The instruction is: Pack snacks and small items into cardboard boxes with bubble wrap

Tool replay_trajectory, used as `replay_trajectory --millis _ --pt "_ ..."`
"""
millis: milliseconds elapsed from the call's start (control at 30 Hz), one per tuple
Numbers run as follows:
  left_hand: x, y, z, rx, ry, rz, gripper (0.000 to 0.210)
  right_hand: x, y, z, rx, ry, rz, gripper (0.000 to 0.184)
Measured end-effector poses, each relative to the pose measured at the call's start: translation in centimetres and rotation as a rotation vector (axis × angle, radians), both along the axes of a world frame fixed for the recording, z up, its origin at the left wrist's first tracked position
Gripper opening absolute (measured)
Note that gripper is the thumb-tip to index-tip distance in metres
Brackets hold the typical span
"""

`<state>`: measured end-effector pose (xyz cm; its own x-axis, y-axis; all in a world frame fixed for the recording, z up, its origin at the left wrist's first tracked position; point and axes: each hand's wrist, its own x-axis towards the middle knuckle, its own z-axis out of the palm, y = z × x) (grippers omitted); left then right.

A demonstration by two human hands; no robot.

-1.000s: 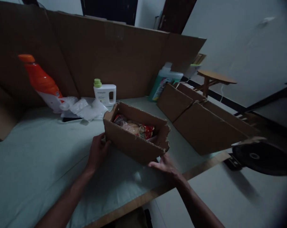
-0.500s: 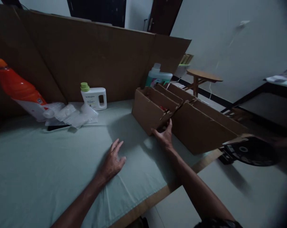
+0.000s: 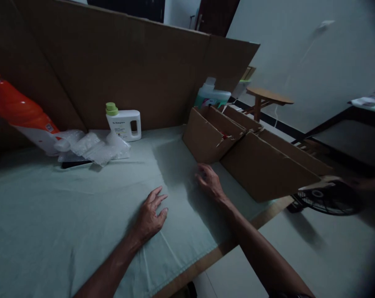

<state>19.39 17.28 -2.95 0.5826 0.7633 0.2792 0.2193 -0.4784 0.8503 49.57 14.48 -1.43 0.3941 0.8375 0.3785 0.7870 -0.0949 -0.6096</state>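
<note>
My left hand rests over the pale green tablecloth, its fingers spread and nothing in them. Farther right, my right hand is just in front of a small cardboard box; its fingers are loosely bent, a little blurred, with nothing visible between them. Something red shows inside that box, mostly hidden by the walls. Beside it, to the right, stands a larger open cardboard box near the table edge.
A white bottle with a green cap stands against the cardboard screen. At left, an orange-red bottle leans by crumpled bubble wrap. A teal bottle is behind the boxes. A black fan stands beyond the table edge.
My right hand has let go of the small box's near end and drawn back slightly toward me. The box sits closer to the larger one. My left hand has hardly moved.
</note>
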Motion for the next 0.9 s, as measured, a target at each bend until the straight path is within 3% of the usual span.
replay_trajectory --millis 167,467,733,900 --pt "0.0 0.0 0.4 0.003 0.041 -0.029 0.038 1.3 3.5 0.8 -0.063 0.013 0.047 0.064" --pt "0.1 0.2 -0.2 0.055 0.039 -0.038 0.040 1.0 3.8 0.5 -0.102 0.089 0.099 0.066" --pt "0.2 0.1 -0.3 0.092 0.046 -0.030 0.041 2.2 13.0 3.4 -0.025 0.295 0.045 0.103" --pt "0.5 0.3 0.8 0.110 0.090 -0.047 0.045 -0.5 11.2 3.2 -0.115 0.347 0.179 0.083"
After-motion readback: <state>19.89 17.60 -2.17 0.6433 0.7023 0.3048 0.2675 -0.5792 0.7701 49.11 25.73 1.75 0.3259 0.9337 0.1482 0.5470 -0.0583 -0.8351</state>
